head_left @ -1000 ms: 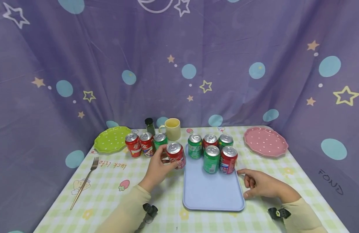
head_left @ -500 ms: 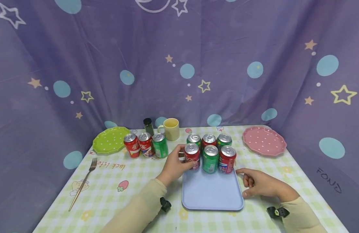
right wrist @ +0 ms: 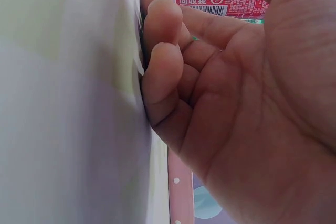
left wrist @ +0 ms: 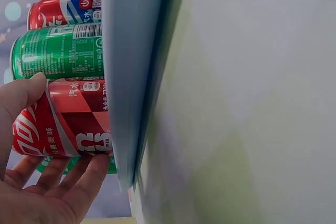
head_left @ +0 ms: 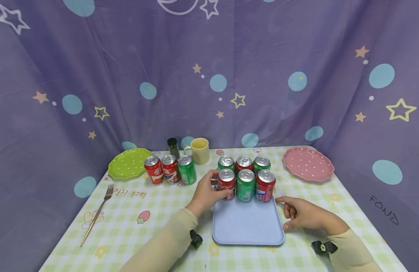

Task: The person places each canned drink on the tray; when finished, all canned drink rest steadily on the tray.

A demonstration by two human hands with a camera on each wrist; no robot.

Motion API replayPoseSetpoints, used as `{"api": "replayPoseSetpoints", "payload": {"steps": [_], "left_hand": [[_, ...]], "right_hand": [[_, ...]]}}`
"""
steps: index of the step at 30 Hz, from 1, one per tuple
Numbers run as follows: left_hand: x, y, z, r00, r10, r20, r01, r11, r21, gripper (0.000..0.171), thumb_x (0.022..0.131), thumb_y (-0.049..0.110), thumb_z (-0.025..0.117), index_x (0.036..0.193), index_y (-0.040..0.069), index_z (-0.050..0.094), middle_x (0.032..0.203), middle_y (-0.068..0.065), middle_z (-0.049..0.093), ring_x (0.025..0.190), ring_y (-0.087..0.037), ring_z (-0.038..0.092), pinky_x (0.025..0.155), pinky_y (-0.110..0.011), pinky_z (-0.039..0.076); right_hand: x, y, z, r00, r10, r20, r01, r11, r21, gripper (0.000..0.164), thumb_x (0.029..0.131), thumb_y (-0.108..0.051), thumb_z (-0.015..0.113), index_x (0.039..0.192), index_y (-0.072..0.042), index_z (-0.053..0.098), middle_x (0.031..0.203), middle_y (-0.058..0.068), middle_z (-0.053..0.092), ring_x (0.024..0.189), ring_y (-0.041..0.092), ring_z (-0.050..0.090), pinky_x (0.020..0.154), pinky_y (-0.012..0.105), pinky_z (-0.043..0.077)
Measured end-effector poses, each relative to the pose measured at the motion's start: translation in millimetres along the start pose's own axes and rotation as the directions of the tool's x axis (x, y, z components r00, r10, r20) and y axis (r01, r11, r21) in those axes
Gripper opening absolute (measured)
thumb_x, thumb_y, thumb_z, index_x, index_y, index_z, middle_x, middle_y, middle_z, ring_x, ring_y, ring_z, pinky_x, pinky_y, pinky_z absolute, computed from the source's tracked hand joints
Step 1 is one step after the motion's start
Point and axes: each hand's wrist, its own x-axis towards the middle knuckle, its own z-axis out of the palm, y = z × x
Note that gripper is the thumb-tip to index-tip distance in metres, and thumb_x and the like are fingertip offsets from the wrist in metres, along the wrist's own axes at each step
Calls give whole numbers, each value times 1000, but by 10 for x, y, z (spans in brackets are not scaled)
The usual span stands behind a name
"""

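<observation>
My left hand [head_left: 208, 192] grips a red cola can [head_left: 226, 184] at the left end of the front row on the light blue tray [head_left: 248, 226]. In the left wrist view, thumb and fingers wrap that can, upright on the tray against a green soda can [left wrist: 58, 52]. A second red can [head_left: 265, 186] closes the row on the right. Behind stand a green can [head_left: 226, 162], a red can [head_left: 244, 163] and another green can [head_left: 262, 162]. My right hand [head_left: 306, 215] lies at the tray's right edge, index finger and thumb touching it, other fingers loosely curled.
Left of the tray stand two red cans [head_left: 154, 172] and a green can [head_left: 186, 172]. Behind them are a dark-capped jar [head_left: 173, 148] and a yellow mug [head_left: 200, 151]. A green plate [head_left: 129, 164], a fork [head_left: 97, 215] and a pink plate [head_left: 308, 165] lie toward the sides.
My left hand has carried the red can rightward from beside the tray onto it, then slid it against the green can. My right hand has stayed at the tray edge.
</observation>
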Motion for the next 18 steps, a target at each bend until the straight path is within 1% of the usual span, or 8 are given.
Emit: {"api": "replayPoseSetpoints", "payload": {"steps": [6, 9, 12, 15, 17, 18], "left_hand": [[-9, 18, -1, 1000, 16, -6, -16, 1000, -11, 66, 80, 21, 94, 135, 14, 57, 125, -6, 65, 116, -30, 66, 101, -49, 55], [-8, 17, -7, 1000, 15, 0, -15, 1000, 11, 68, 80, 23, 94, 136, 14, 57, 127, -7, 64, 117, -30, 66, 102, -50, 54], [-18, 42, -48, 1000, 3, 21, -3, 999, 40, 73, 80, 29, 94, 139, 15, 54, 129, -7, 63, 121, -30, 64, 100, -49, 55], [-35, 102, -164, 1000, 5, 20, -6, 999, 43, 76, 82, 36, 92, 143, 15, 52, 134, -7, 62, 125, -29, 61, 100, -48, 55], [-38, 132, -302, 999, 40, -23, -40, 999, 17, 73, 85, 35, 90, 143, 13, 53, 135, -8, 62, 126, -29, 60, 102, -48, 54], [-37, 145, -391, 996, 66, -60, -66, 998, 3, 68, 87, 32, 89, 142, 12, 54, 135, -7, 62, 126, -29, 60, 103, -49, 53]], "right_hand": [[5, 5, -1, 1000, 0, -2, 0, 1000, -3, 85, 79, -16, 93, 147, 7, 46, 92, 8, 58, 72, 12, 52, 61, 23, 45], [6, 12, 2, 1000, -2, -3, 2, 1000, 0, 86, 79, -16, 93, 147, 7, 47, 92, 8, 58, 72, 12, 52, 61, 23, 45], [5, 17, 4, 1000, -1, -4, 1, 1000, 0, 85, 79, -16, 93, 147, 7, 47, 92, 8, 58, 72, 12, 52, 61, 23, 45], [2, 19, 4, 1000, 2, -3, -2, 1000, 5, 85, 79, -16, 93, 147, 7, 47, 92, 7, 58, 72, 12, 52, 60, 23, 45], [3, 21, 4, 1000, 5, -2, -5, 1000, 10, 85, 79, -15, 93, 147, 7, 47, 92, 8, 58, 72, 13, 52, 60, 23, 45], [3, 22, 4, 1000, 6, -2, -6, 1000, 11, 85, 79, -15, 93, 147, 7, 47, 92, 8, 58, 72, 13, 52, 60, 23, 45]]}}
